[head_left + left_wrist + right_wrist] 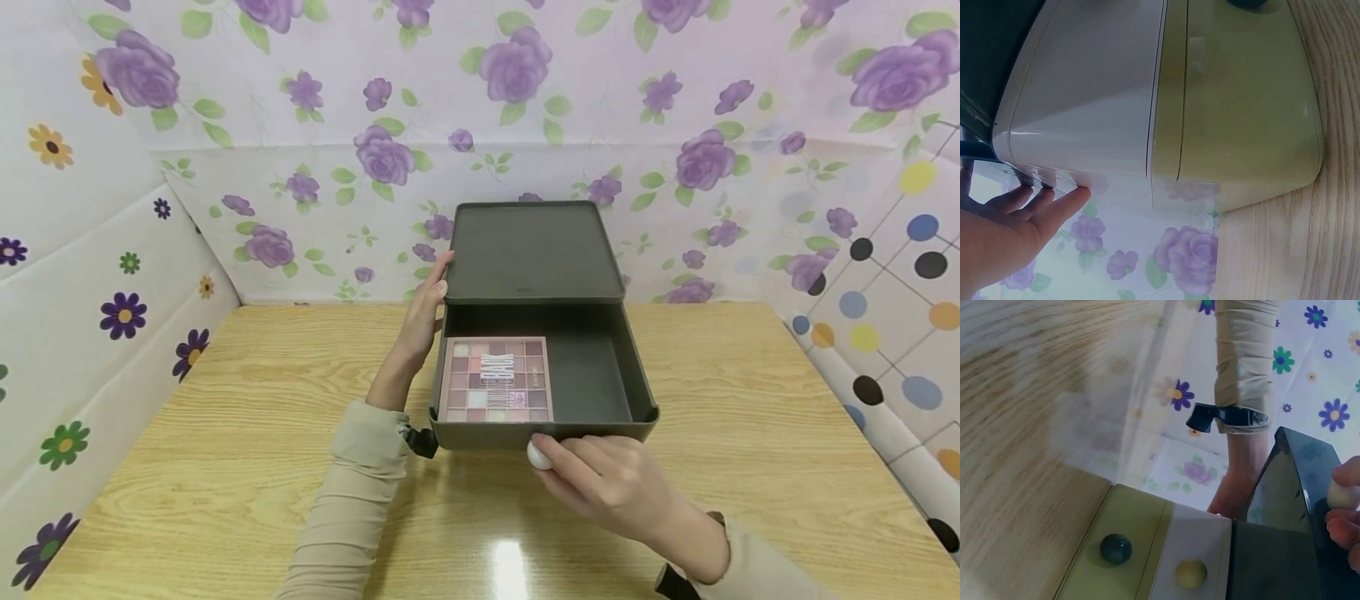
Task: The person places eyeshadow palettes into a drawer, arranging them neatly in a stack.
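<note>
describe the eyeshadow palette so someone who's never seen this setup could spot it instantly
On the wooden table stands a dark grey drawer box, its top drawer pulled out toward the person. The eyeshadow palette lies flat in that drawer's left half. It is the only thing in there: a pink rectangle with a grid of small colour squares and a lettered band across its middle.

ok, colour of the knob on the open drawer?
White; the right hand pinches the knob at the drawer front. Clearest in the head view.
</note>
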The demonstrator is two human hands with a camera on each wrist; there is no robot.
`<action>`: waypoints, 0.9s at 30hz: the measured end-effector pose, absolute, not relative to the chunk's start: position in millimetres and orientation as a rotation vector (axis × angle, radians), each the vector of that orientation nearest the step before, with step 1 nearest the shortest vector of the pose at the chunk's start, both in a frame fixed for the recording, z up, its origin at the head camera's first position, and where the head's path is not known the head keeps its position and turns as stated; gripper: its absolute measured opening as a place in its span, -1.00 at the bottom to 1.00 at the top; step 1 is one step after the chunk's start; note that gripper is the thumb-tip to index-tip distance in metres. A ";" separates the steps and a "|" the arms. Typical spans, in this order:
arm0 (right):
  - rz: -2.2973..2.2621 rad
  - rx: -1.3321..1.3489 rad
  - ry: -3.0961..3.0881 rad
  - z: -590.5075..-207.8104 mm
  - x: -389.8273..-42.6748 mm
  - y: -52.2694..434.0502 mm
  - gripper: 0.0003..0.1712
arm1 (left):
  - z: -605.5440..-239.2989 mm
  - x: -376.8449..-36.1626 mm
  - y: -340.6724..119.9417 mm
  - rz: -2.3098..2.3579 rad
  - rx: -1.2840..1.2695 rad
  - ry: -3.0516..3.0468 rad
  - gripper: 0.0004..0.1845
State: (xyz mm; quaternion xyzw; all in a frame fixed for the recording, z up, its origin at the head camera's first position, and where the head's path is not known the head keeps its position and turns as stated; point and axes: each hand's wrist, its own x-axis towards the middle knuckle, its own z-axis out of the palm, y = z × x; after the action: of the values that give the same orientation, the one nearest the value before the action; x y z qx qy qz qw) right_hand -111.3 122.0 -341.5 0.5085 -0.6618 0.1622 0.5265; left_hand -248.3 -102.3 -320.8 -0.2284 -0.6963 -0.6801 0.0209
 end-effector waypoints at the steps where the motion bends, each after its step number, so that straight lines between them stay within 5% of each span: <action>1: 0.394 1.215 -1.581 -341.7 -111.7 122.3 -0.77 | -320.9 -248.2 -102.1 -2.106 -0.706 -2.165 -0.33; 27: 0.452 1.158 -1.635 -342.6 -131.4 125.2 -0.74 | -321.2 -248.5 -101.9 -2.094 -0.688 -2.184 -0.32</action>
State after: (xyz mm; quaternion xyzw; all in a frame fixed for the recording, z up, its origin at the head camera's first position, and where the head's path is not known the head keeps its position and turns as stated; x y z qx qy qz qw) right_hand -131.4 125.2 -342.6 0.4824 -0.6813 0.1885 0.5173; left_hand -248.5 -101.9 -321.2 -0.2217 -0.7038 -0.6746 0.0193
